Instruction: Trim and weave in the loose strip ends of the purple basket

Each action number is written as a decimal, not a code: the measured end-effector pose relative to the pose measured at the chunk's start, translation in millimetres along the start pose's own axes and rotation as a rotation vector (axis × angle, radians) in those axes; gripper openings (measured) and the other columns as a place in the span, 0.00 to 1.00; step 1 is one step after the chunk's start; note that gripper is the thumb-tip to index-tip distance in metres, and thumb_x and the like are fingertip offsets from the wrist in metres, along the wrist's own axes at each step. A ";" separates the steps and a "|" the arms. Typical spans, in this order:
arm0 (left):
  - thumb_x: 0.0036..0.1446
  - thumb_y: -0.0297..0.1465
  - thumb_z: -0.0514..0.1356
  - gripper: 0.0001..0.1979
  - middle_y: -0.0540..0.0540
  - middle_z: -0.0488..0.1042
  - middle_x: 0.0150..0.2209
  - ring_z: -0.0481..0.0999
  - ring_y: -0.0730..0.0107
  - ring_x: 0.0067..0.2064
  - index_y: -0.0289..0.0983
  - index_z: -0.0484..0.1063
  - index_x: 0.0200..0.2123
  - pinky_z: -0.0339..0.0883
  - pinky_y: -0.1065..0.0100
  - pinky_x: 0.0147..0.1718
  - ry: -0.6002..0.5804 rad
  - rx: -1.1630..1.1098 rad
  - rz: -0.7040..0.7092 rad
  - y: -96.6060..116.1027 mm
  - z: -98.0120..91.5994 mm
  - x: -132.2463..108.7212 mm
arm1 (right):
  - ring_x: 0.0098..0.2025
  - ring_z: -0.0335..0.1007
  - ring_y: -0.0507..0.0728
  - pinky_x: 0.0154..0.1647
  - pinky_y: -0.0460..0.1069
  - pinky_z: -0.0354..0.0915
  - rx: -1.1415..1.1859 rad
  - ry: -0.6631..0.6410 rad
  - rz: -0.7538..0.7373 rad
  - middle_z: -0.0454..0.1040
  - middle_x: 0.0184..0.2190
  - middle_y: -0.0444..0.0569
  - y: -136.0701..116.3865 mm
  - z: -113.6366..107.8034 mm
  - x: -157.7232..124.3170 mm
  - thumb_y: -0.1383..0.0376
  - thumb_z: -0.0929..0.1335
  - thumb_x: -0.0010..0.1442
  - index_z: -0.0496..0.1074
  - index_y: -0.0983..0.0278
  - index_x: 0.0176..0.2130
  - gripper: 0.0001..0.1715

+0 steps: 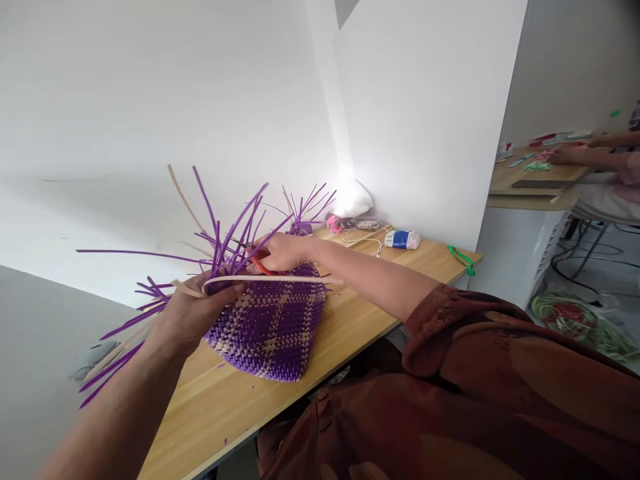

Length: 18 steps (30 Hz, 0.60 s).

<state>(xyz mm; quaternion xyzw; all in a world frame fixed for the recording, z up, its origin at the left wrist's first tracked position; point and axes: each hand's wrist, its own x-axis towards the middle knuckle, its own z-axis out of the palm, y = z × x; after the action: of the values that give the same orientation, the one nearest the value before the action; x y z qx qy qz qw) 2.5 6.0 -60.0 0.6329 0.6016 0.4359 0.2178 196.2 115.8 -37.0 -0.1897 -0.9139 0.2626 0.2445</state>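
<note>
A purple and beige woven basket [277,327] leans on the wooden table, loose purple strips [240,227] fanning out from its upper rim. My left hand [193,310] is closed on that rim at the left, thumb pressed near a beige strip [280,279] that stretches rightward across the weave. At the rim's far side my right hand [283,252] grips orange-handled scissors [261,261]. Their blades are mostly lost among the purple strips, so whether they touch one I cannot tell.
The table [350,300] meets a white wall. Along its back lie a white bag [353,199], a pink bundle [337,223], a blue-labelled yarn ball [403,240] and a green braided cord [461,260]. Another person's hand [563,155] is over a table at far right.
</note>
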 end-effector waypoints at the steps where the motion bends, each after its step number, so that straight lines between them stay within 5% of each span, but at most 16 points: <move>1: 0.47 0.37 0.71 0.17 0.47 0.82 0.35 0.78 0.61 0.38 0.36 0.79 0.40 0.69 0.66 0.38 -0.030 -0.038 0.028 0.3 -0.3 -0.4 | 0.28 0.62 0.51 0.29 0.48 0.57 -0.037 -0.030 0.004 0.71 0.26 0.45 -0.7 -2.9 0.8 0.60 0.70 0.57 0.70 0.64 0.29 0.11; 5: 0.48 0.35 0.71 0.17 0.45 0.82 0.40 0.78 0.58 0.44 0.36 0.79 0.41 0.69 0.62 0.48 -0.090 -0.096 0.073 -1.0 -2.4 -1.7 | 0.30 0.65 0.51 0.31 0.48 0.59 -0.007 -0.183 -0.035 0.74 0.30 0.46 1.2 -9.9 6.3 0.58 0.73 0.55 0.74 0.64 0.31 0.11; 9: 0.49 0.37 0.72 0.17 0.46 0.82 0.39 0.77 0.61 0.42 0.36 0.79 0.42 0.69 0.64 0.45 -0.100 -0.097 0.050 -4.2 -5.3 -2.1 | 0.32 0.66 0.52 0.33 0.46 0.61 0.113 -0.265 -0.071 0.75 0.29 0.44 2.3 -8.1 7.9 0.65 0.76 0.49 0.77 0.63 0.32 0.08; 18: 0.48 0.43 0.71 0.23 0.45 0.81 0.40 0.77 0.57 0.43 0.38 0.77 0.45 0.70 0.64 0.41 -0.112 0.035 0.010 6.3 -3.0 -1.0 | 0.33 0.66 0.52 0.37 0.48 0.62 0.187 -0.247 -0.122 0.74 0.32 0.44 17.2 -13.6 4.8 0.65 0.74 0.52 0.75 0.64 0.32 0.06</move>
<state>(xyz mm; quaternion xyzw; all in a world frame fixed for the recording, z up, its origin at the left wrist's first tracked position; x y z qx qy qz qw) 3.7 3.1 -53.7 0.6630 0.5928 0.3903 0.2380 203.4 137.0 -35.1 -0.0768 -0.9183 0.3527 0.1625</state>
